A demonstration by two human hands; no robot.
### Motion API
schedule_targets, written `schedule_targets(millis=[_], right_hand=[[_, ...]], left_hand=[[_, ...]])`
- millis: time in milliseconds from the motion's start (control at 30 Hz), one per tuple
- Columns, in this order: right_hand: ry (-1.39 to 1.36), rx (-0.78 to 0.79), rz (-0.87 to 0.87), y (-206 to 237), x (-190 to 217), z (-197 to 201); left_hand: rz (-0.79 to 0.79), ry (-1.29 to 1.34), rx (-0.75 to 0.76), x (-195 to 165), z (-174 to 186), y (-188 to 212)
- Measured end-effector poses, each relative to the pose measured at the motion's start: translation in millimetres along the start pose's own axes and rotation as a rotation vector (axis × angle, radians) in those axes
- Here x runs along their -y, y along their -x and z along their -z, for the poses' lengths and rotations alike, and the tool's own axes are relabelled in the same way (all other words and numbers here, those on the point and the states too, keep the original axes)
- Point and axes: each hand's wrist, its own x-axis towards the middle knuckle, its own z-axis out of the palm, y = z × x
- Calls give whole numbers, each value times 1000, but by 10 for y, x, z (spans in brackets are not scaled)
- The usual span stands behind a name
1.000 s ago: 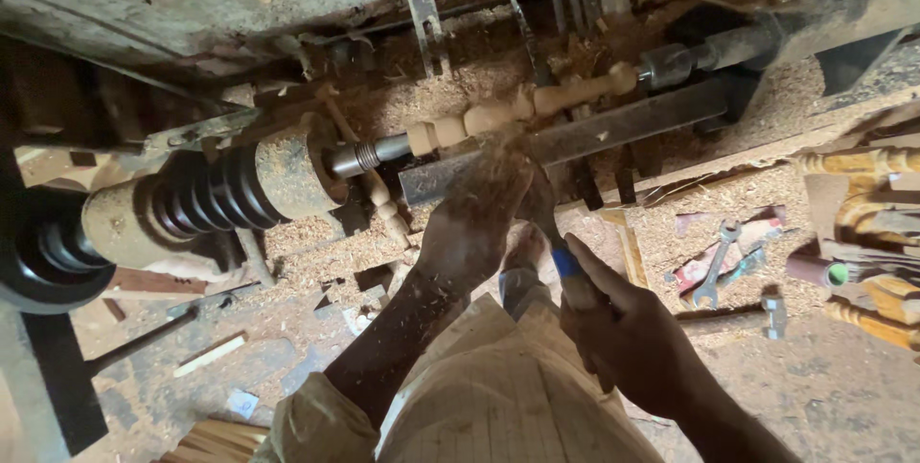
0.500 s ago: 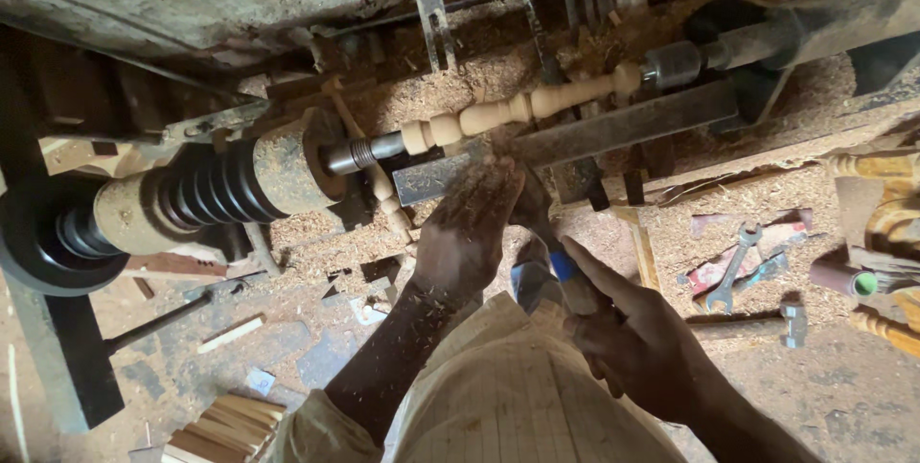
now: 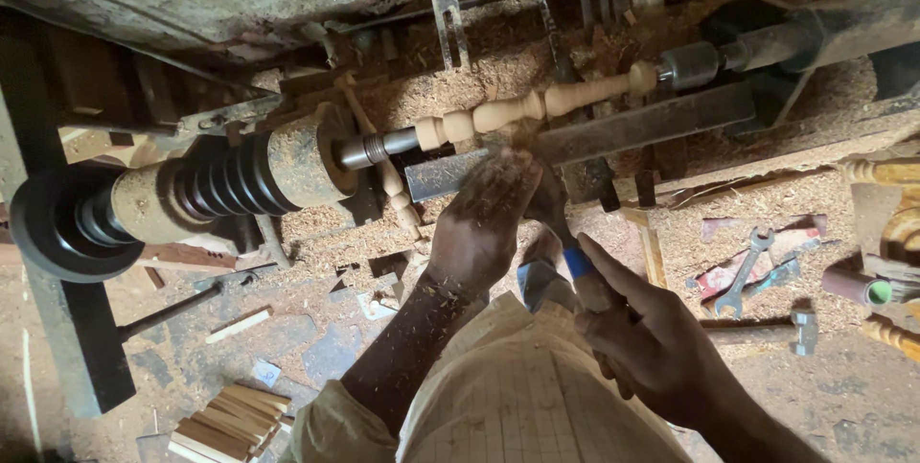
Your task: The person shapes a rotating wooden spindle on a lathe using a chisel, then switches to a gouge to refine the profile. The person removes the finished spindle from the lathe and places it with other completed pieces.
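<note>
A pale turned wooden spindle (image 3: 537,106) is mounted in a sawdust-covered lathe, between the dark grooved pulley head (image 3: 230,183) and the tailstock (image 3: 767,46). My left hand (image 3: 484,223), dusted with shavings, presses down over a chisel's blade on the flat metal tool rest (image 3: 585,137), just below the spindle. My right hand (image 3: 656,343) grips the chisel handle (image 3: 580,266), which has a blue band, lower and to the right. The chisel tip is hidden under my left hand.
Sawdust covers the lathe bed and floor. A spanner (image 3: 747,271) and a hammer (image 3: 767,327) lie on the right. Turned wooden pieces (image 3: 886,175) rest at the right edge. A stack of wooden strips (image 3: 225,420) sits at the bottom left.
The view has shifted slightly; both hands stay on the chisel at the tool rest, with my left hand edging a little towards the spindle.
</note>
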Motion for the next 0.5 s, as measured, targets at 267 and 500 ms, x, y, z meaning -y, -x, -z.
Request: schedule_targets(millis=[267,500], right_hand=[[25,-58,-218,4,-42,-163],[120,-101,-240,99,-273,84]], left_hand=[[-26,-30,4,45,-92,48],[-12,75,27,-200,-187,30]])
